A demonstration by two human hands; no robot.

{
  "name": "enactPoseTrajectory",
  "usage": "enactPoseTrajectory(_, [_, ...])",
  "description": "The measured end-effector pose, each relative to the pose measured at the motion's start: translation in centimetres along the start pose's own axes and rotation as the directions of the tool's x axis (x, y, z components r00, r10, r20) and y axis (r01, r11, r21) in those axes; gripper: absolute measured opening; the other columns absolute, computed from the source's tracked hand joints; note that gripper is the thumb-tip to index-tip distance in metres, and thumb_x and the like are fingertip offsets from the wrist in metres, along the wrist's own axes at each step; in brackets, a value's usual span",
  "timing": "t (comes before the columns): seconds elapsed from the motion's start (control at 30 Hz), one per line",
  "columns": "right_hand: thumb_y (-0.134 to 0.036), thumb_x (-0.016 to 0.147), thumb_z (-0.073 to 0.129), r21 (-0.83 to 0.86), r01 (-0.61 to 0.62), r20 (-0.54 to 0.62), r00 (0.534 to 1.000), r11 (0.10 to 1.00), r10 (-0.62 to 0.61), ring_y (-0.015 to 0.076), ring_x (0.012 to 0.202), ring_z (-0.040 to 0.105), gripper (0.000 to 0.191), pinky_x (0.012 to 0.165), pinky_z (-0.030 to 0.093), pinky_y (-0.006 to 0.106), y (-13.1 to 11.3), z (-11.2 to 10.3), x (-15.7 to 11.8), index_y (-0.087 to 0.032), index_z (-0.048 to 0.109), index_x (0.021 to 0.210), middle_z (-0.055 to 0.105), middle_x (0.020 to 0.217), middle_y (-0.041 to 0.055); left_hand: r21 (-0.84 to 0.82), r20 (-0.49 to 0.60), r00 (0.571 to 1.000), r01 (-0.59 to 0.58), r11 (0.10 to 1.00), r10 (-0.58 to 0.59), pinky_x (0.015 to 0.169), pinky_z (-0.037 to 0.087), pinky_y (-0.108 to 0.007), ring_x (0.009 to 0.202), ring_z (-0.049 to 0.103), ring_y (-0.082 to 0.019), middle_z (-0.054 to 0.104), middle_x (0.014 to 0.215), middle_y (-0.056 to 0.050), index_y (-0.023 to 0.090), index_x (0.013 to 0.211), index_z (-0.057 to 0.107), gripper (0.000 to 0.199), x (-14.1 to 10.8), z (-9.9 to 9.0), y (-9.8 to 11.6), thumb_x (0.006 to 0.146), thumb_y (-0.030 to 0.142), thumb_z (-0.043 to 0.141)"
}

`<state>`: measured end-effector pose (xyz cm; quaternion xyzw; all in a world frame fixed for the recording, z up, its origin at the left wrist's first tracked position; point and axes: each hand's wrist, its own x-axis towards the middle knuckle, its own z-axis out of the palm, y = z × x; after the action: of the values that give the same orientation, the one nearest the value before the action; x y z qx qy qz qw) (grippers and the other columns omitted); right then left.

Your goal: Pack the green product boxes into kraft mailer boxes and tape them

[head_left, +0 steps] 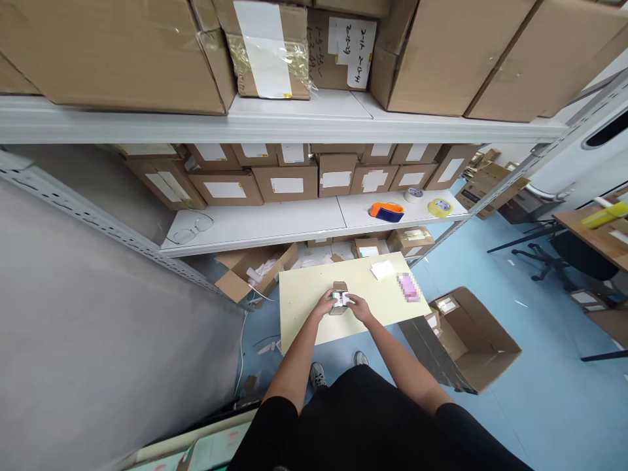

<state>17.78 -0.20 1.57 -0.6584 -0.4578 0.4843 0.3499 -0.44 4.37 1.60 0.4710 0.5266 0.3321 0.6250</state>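
Observation:
On the pale yellow table, a small open cardboard box (pixel 339 286) stands between my hands with white pieces (pixel 340 299) at its top. My left hand (pixel 324 303) is at the left side of the white pieces, its fingers closed on them. From the right, my right hand (pixel 359 307) reaches to the same white pieces, fingers bent against their edge. The inside of the small box is mostly hidden. White papers (pixel 382 269) lie at the table's back right, and a pink blurred item (pixel 408 288) is near the right edge.
The table (pixel 299 294) stands before a metal shelf (pixel 275 219) of labelled boxes. Glasses (pixel 193 229), an orange and blue strap (pixel 386 211) and tape rolls (pixel 440 207) lie on it. Open cartons stand left (pixel 235 278) and right (pixel 483 333) of the table.

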Motion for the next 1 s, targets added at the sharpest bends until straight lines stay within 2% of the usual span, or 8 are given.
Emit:
enactPoseTrajectory(0.07, [-0.03, 0.069, 0.068, 0.033, 0.002, 0.011, 1.0, 0.999, -0.002, 0.024, 0.107, 0.072, 0.034, 0.101, 0.055, 0.042, 0.2, 0.1, -0.2, -0.024, 0.075, 0.101, 0.078, 0.114, 0.0038, 0.003, 0.011, 1.0, -0.024, 1.0, 0.024, 0.104, 0.05, -0.047, 0.112, 0.068, -0.027, 0.073, 0.114, -0.01, 0.018, 0.109, 0.068, 0.044, 0.2, 0.0, 0.2, 0.065, 0.015, 0.071])
enactPoseTrajectory(0.13, [-0.031, 0.066, 0.07, 0.099, -0.01, 0.021, 1.0, 0.995, 0.008, 0.0251, 0.105, 0.073, 0.035, 0.099, 0.056, 0.043, 0.4, 0.1, -0.5, -0.024, 0.074, 0.101, 0.078, 0.114, 0.0039, 0.016, 0.006, 0.998, -0.055, 0.998, 0.055, 0.11, 0.046, -0.046, 0.123, 0.062, -0.027, 0.07, 0.125, -0.01, 0.019, 0.112, 0.067, 0.05, 0.3, 0.0, 0.4, 0.064, 0.01, 0.068])
enactPoseTrajectory(0.3, [-0.04, 0.068, 0.072, 0.245, 0.027, -0.034, 0.999, 0.969, -0.019, 0.0247, 0.098, 0.073, 0.04, 0.094, 0.057, 0.042, 1.2, -0.1, -1.6, -0.023, 0.07, 0.104, 0.076, 0.113, 0.0069, 0.069, 0.058, 0.992, -0.116, 0.991, 0.112, 0.114, 0.042, -0.043, 0.135, 0.053, -0.029, 0.064, 0.135, -0.01, 0.019, 0.102, 0.071, 0.044, -0.7, -0.9, 0.5, 0.06, 0.006, 0.07])
enactPoseTrajectory(0.43, [-0.046, 0.068, 0.077, 0.258, 0.051, -0.059, 0.998, 0.965, -0.037, 0.024, 0.098, 0.072, 0.049, 0.094, 0.057, 0.041, 1.6, -0.3, -2.1, -0.024, 0.066, 0.11, 0.074, 0.118, 0.009, 0.169, 0.131, 0.979, -0.177, 0.97, 0.156, 0.116, 0.041, -0.043, 0.144, 0.045, -0.031, 0.055, 0.148, -0.011, 0.02, 0.109, 0.071, 0.051, -1.6, -1.5, 0.0, 0.06, 0.006, 0.074])
enactPoseTrajectory(0.53, [-0.05, 0.068, 0.078, 0.241, 0.048, -0.09, 0.996, 0.969, -0.027, 0.0239, 0.097, 0.072, 0.05, 0.093, 0.057, 0.04, 1.8, -0.2, -2.0, -0.024, 0.065, 0.109, 0.073, 0.117, 0.0096, 0.195, 0.119, 0.981, -0.177, 0.965, 0.156, 0.116, 0.041, -0.046, 0.146, 0.043, -0.033, 0.047, 0.156, -0.014, 0.02, 0.111, 0.071, 0.049, -1.8, -1.4, -0.4, 0.064, 0.009, 0.078])
enactPoseTrajectory(0.73, [-0.053, 0.066, 0.077, 0.255, 0.042, -0.135, 0.991, 0.966, -0.007, 0.0235, 0.087, 0.072, 0.045, 0.085, 0.058, 0.039, 2.3, 0.7, -1.6, -0.024, 0.064, 0.098, 0.074, 0.105, 0.0075, 0.19, 0.141, 0.974, -0.204, 0.96, 0.179, 0.113, 0.045, -0.042, 0.147, 0.044, -0.031, 0.048, 0.154, -0.015, 0.019, 0.113, 0.07, 0.049, -1.7, -0.8, -1.2, 0.066, 0.015, 0.083])
enactPoseTrajectory(0.87, [-0.052, 0.067, 0.074, 0.23, 0.036, -0.149, 0.989, 0.973, -0.001, 0.023, 0.085, 0.072, 0.04, 0.084, 0.057, 0.038, 2.7, 1.2, -1.6, -0.024, 0.064, 0.094, 0.074, 0.103, 0.0063, 0.209, 0.11, 0.975, -0.215, 0.954, 0.196, 0.113, 0.046, -0.04, 0.146, 0.045, -0.029, 0.053, 0.148, -0.012, 0.021, 0.113, 0.071, 0.041, -1.6, -0.7, -1.9, 0.073, 0.023, 0.082])
enactPoseTrajectory(1.0, [-0.05, 0.066, 0.075, 0.206, -0.023, -0.169, 0.984, 0.978, 0.059, 0.0232, 0.085, 0.071, 0.043, 0.083, 0.057, 0.038, 2.8, 1.4, -1.7, -0.024, 0.065, 0.099, 0.075, 0.101, 0.0051, 0.213, 0.105, 0.976, -0.212, 0.954, 0.193, 0.115, 0.043, -0.043, 0.145, 0.047, -0.032, 0.052, 0.149, -0.013, 0.021, 0.107, 0.074, 0.04, -1.6, -0.7, -2.5, 0.069, 0.027, 0.086])
